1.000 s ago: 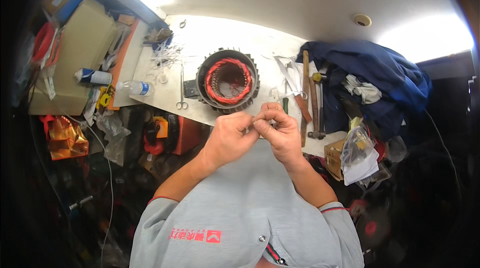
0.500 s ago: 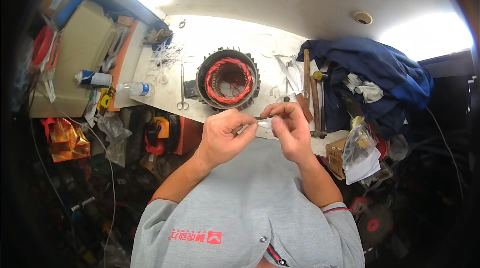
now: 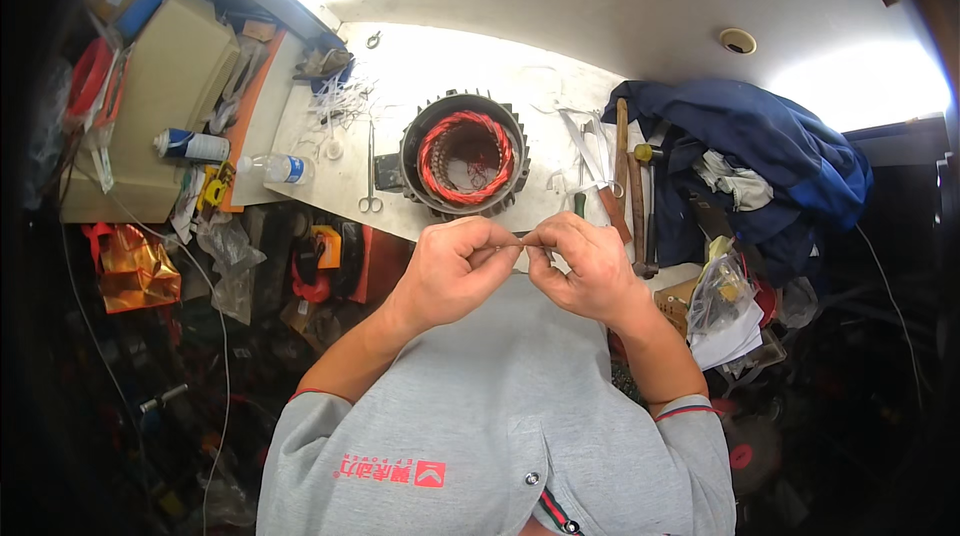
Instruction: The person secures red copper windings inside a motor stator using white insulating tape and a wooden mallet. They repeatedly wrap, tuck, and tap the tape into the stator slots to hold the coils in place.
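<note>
One thin piece (image 3: 520,241) | left hand (image 3: 447,274), right hand (image 3: 592,271) pinching | fingers (image 3: 553,232) now closer together

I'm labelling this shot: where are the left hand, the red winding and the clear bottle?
Left hand (image 3: 452,271), head view: back of the hand.
Red winding (image 3: 430,164), head view: its ring's left side.
Clear bottle (image 3: 271,169), head view: mid-body.
</note>
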`<state>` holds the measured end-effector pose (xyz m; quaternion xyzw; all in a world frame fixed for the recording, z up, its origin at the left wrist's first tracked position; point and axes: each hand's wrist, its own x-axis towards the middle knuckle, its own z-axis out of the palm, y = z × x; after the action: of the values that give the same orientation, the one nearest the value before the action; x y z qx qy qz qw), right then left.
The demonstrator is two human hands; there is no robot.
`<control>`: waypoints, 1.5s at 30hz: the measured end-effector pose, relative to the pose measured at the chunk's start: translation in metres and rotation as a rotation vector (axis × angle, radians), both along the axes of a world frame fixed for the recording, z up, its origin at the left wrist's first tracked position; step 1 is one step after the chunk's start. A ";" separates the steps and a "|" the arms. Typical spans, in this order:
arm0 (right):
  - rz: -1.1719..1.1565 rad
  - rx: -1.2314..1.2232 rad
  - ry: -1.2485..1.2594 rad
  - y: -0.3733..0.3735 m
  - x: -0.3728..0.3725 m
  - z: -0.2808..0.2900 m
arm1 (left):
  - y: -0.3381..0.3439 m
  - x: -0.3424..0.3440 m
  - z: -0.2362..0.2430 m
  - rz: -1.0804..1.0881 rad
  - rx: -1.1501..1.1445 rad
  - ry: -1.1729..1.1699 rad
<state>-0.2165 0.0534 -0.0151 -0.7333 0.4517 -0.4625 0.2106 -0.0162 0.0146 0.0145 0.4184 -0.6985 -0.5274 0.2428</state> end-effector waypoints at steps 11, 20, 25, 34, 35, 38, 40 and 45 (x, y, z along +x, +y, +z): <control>0.089 0.050 0.060 -0.001 -0.002 0.005 | -0.004 0.004 -0.007 0.040 0.432 0.183; -0.066 0.254 -0.043 -0.003 0.012 -0.001 | -0.002 0.004 -0.021 0.027 -0.068 0.054; -0.294 0.327 -0.241 -0.011 0.002 0.007 | -0.060 0.033 0.014 0.133 0.180 0.704; -0.225 0.417 -0.473 -0.004 0.018 0.012 | -0.086 0.088 0.094 -0.239 0.662 2.275; -0.205 0.396 -0.472 -0.005 0.019 0.009 | -0.084 0.090 0.098 -0.263 0.648 2.305; -0.187 0.470 -0.504 -0.001 0.023 0.009 | -0.072 0.096 0.115 -0.375 0.585 2.402; -0.194 0.504 -0.491 0.000 0.024 0.006 | -0.065 0.102 0.127 -0.506 0.530 2.435; -0.144 0.551 -0.454 -0.004 0.034 0.005 | -0.052 0.127 0.147 -0.772 0.350 2.480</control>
<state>-0.1821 0.0495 -0.0102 -0.4940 0.5516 -0.4882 0.4620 0.1104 -0.0377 0.1611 -0.5420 -0.0088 -0.6776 0.4970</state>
